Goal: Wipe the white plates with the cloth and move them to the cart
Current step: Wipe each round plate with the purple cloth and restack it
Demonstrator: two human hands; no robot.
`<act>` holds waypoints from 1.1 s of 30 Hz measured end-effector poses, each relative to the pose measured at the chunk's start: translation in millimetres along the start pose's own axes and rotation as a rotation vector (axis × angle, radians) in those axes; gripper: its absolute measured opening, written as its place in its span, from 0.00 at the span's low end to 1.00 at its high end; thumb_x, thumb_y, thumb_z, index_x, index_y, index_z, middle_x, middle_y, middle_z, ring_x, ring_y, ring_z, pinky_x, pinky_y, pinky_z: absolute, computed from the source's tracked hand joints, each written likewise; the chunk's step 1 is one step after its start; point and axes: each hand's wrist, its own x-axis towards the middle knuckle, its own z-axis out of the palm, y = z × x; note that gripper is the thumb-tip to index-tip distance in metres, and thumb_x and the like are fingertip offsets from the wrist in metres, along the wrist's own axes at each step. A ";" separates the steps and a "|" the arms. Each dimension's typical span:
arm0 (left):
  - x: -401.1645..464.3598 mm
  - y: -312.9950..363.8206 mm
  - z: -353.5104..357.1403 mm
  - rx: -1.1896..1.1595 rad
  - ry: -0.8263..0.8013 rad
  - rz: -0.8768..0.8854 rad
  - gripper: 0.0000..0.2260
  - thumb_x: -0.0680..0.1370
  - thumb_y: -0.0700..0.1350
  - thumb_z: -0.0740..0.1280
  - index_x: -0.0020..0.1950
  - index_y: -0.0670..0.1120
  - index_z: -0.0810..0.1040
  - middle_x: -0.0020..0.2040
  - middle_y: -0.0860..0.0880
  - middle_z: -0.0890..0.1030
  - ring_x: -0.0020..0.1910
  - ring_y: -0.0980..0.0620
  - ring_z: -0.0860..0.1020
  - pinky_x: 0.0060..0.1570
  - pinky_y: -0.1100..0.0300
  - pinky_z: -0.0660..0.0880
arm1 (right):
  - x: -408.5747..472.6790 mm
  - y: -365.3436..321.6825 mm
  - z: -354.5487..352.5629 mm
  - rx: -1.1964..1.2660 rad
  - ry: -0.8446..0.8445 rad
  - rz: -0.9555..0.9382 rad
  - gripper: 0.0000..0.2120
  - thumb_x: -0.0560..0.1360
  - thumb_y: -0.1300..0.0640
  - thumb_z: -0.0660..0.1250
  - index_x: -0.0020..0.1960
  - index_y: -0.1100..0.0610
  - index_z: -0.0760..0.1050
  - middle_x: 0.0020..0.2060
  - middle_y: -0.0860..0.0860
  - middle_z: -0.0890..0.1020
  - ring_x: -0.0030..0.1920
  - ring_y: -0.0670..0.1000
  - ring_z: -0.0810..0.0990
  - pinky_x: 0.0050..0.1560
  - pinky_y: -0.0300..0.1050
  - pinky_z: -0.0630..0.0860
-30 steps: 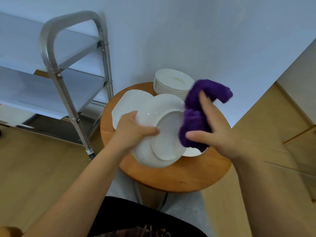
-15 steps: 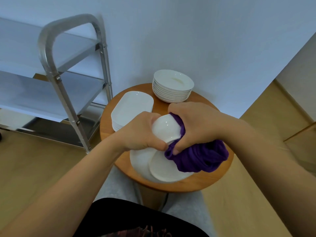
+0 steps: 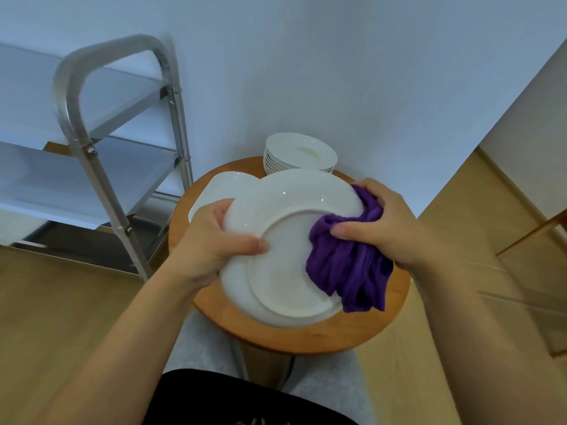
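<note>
Head view: white round plate (image 3: 285, 240) held tilted above the round wooden table (image 3: 306, 338), underside with foot ring facing the camera. Left hand (image 3: 214, 240) grips the plate's left rim, thumb curled over the underside, fingers hidden behind; likely this steadies the plate against the wiping pressure. Right hand (image 3: 386, 222) holds the bunched purple cloth (image 3: 349, 265), thumb pressing it onto the underside at the right rim, fingers wrapped behind the edge; cloth appears to cover both faces there, loose end hanging down. Judgement: wiping step under way, plate not yet moved. On the table behind: stack of round plates (image 3: 300, 151) by the wall and a rectangular white plate (image 3: 221, 188), partly hidden. Metal cart (image 3: 92, 161) stands left, shelves within reach; no plates visible on them.
</note>
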 end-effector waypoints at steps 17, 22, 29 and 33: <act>-10.8 -49.1 39.3 -0.528 0.495 -0.088 0.23 0.60 0.38 0.71 0.54 0.48 0.78 0.49 0.48 0.83 0.47 0.47 0.82 0.33 0.56 0.80 | -34.5 43.7 76.9 0.792 0.663 0.446 0.30 0.62 0.48 0.77 0.60 0.56 0.75 0.49 0.53 0.83 0.42 0.53 0.84 0.32 0.39 0.77; -11.0 -48.4 56.4 -0.405 0.500 -0.056 0.23 0.60 0.44 0.74 0.53 0.54 0.75 0.50 0.51 0.82 0.51 0.48 0.80 0.38 0.56 0.81 | -34.8 50.1 93.4 1.034 0.692 0.510 0.37 0.55 0.46 0.75 0.62 0.55 0.74 0.46 0.53 0.84 0.39 0.52 0.85 0.31 0.41 0.77; -3.3 -30.6 -18.3 -0.565 -0.066 -0.420 0.33 0.56 0.57 0.81 0.56 0.45 0.82 0.53 0.42 0.83 0.49 0.42 0.82 0.45 0.45 0.81 | -30.6 39.2 22.7 0.599 0.186 0.544 0.43 0.46 0.48 0.80 0.58 0.58 0.72 0.42 0.56 0.83 0.34 0.53 0.84 0.32 0.43 0.78; 8.7 -32.2 -7.1 -0.568 0.073 -0.508 0.38 0.46 0.44 0.85 0.55 0.51 0.80 0.49 0.41 0.84 0.43 0.40 0.84 0.35 0.45 0.80 | -11.3 19.5 17.2 0.345 0.046 0.506 0.46 0.40 0.45 0.81 0.56 0.56 0.75 0.45 0.57 0.84 0.35 0.53 0.85 0.32 0.41 0.78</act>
